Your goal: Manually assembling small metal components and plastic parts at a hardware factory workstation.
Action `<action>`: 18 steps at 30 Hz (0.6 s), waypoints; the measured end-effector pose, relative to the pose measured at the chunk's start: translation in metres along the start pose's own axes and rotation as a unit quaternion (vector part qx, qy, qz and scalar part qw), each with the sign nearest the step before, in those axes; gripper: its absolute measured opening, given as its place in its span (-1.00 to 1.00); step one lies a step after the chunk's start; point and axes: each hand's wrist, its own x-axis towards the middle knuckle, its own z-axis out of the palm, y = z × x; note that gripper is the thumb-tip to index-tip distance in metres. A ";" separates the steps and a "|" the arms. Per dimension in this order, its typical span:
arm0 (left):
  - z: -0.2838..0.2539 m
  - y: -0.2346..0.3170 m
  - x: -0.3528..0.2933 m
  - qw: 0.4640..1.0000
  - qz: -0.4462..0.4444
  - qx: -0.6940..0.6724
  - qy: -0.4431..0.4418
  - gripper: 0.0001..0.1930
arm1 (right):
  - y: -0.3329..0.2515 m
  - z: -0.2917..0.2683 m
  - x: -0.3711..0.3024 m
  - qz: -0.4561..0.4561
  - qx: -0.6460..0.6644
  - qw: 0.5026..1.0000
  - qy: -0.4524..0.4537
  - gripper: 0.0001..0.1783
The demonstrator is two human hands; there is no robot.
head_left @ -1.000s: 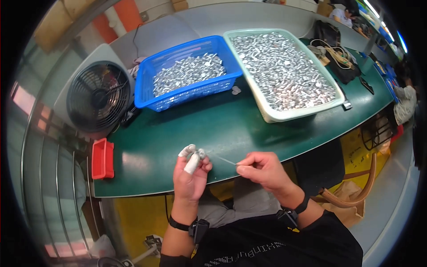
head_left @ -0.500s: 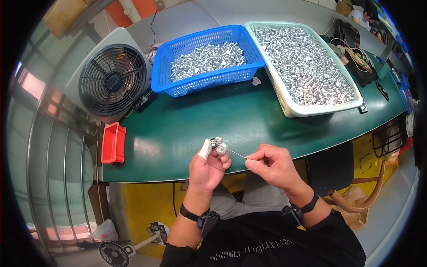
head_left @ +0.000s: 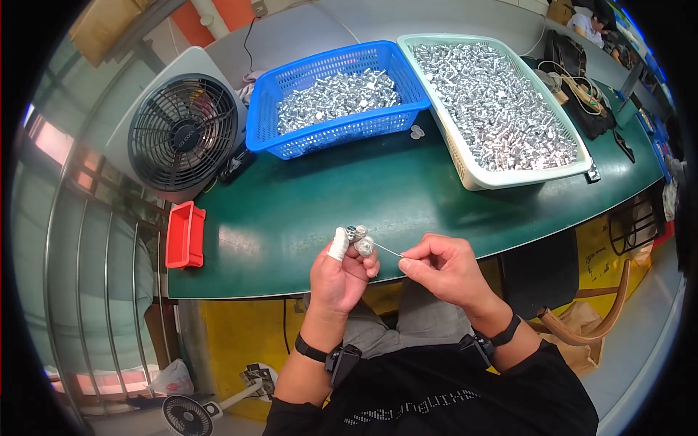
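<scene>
My left hand (head_left: 339, 283), palm turned up, is closed on small silvery metal pieces (head_left: 365, 247) at its fingertips, above the near edge of the green table. White tape (head_left: 338, 245) wraps its thumb. The exact shape of the pieces is too small to make out. To the right, my right hand (head_left: 449, 272) pinches a thin metal rod (head_left: 388, 250) between thumb and forefinger. The rod's far end reaches the pieces in my left hand; whether it goes into them I cannot tell.
A blue basket (head_left: 338, 127) and a pale green basket (head_left: 523, 178), both holding many small metal parts, stand at the back of the green table (head_left: 276, 211). A fan (head_left: 185, 134) and a red tray (head_left: 185, 236) are at left. Another person (head_left: 587, 27) sits far right.
Both hands stay almost where they were. The metal pieces in my left hand have shifted very slightly right and down, with the rod still against them.
</scene>
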 end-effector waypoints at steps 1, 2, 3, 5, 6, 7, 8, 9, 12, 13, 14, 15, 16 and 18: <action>0.000 -0.001 0.000 1.000 -0.002 -0.001 -0.002 -0.63 | 0.000 -0.001 -0.001 0.000 -0.001 1.000 0.003 -0.93; 0.000 -0.001 -0.001 1.000 0.008 0.025 -0.007 -0.65 | 0.000 -0.001 -0.001 0.004 0.000 1.000 0.001 -0.93; 0.000 -0.001 -0.003 0.999 0.018 0.050 -0.012 -0.67 | 0.000 -0.001 -0.001 0.008 0.001 1.000 0.000 -0.93; -0.001 -0.002 -0.006 0.997 0.025 0.074 -0.022 -0.69 | 0.000 -0.002 -0.002 0.011 -0.001 1.000 0.004 -0.93; 0.000 -0.004 -0.008 0.993 0.029 0.114 -0.026 -0.71 | -0.001 -0.003 -0.002 0.024 0.019 1.000 -0.003 -0.93; 0.000 -0.006 -0.010 0.987 0.033 0.154 -0.030 -0.73 | -0.002 -0.004 -0.002 0.037 0.038 0.999 -0.010 -0.92; 0.002 -0.007 -0.011 0.980 0.038 0.194 -0.034 -0.75 | -0.004 -0.004 -0.002 0.049 0.058 0.997 -0.017 -0.92; 0.004 -0.008 -0.011 0.980 0.035 0.192 -0.040 -0.75 | -0.005 -0.005 -0.003 0.048 0.056 0.997 -0.011 -0.92; 0.012 -0.010 -0.009 0.982 0.049 0.181 0.009 -0.78 | -0.009 -0.007 -0.003 0.079 0.127 0.988 -0.030 -0.88; 0.011 -0.010 -0.008 0.983 0.047 0.180 0.004 -0.78 | -0.009 -0.006 -0.003 0.077 0.124 0.989 -0.025 -0.88; 0.010 -0.011 -0.009 0.983 0.054 0.174 -0.005 -0.77 | -0.007 -0.005 -0.004 0.069 0.127 0.989 -0.026 -0.89; 0.007 -0.010 -0.009 0.984 0.062 0.167 -0.014 -0.77 | -0.004 -0.003 -0.004 0.061 0.130 0.989 -0.027 -0.91; 0.005 -0.010 -0.008 0.984 0.068 0.161 -0.024 -0.77 | -0.001 -0.003 -0.004 0.052 0.132 0.989 -0.026 -0.92; 0.000 -0.005 -0.009 0.986 0.054 0.158 -0.030 -0.78 | 0.006 -0.002 -0.003 -0.024 0.054 0.998 -0.013 -0.92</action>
